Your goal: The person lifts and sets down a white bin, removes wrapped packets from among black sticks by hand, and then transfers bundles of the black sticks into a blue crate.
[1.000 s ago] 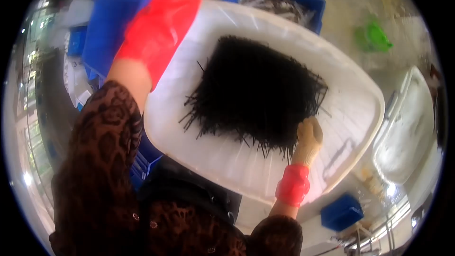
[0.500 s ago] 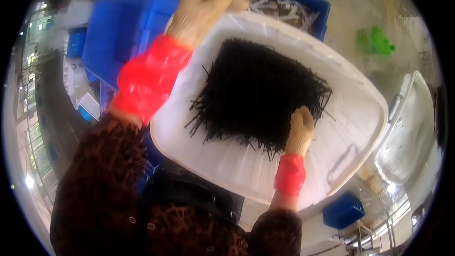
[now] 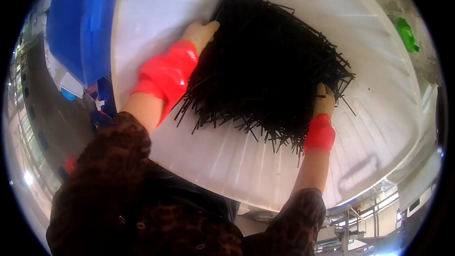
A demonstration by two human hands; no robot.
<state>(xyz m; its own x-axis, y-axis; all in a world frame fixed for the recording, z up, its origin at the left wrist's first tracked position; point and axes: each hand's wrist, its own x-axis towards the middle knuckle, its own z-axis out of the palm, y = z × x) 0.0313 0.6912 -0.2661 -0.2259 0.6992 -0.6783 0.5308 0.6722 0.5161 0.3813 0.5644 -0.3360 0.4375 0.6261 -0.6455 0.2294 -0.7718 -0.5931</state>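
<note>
A large heap of thin black sticks [image 3: 265, 61] lies in a wide white plastic tub [image 3: 227, 156], with loose ends poking out along the near and right sides. My left hand [image 3: 200, 35], in a pale glove with a red cuff, grips the heap's left side, the thumb against the sticks and the other fingers mostly hidden. At the right side, my right hand [image 3: 323, 100], gloved the same way, is sunk among the sticks and closed on some. One short stick lies across its fingers.
A blue plastic crate [image 3: 68, 28] stands against the tub's left side. Beyond the tub at the upper right, a green plastic object [image 3: 406, 34] lies on the floor. Metal frames [image 3: 353, 223] show at the lower right.
My left hand has come down from above the tub's far-left rim to the heap's left side. My right hand has sunk deeper into the sticks. The view has moved closer to the tub.
</note>
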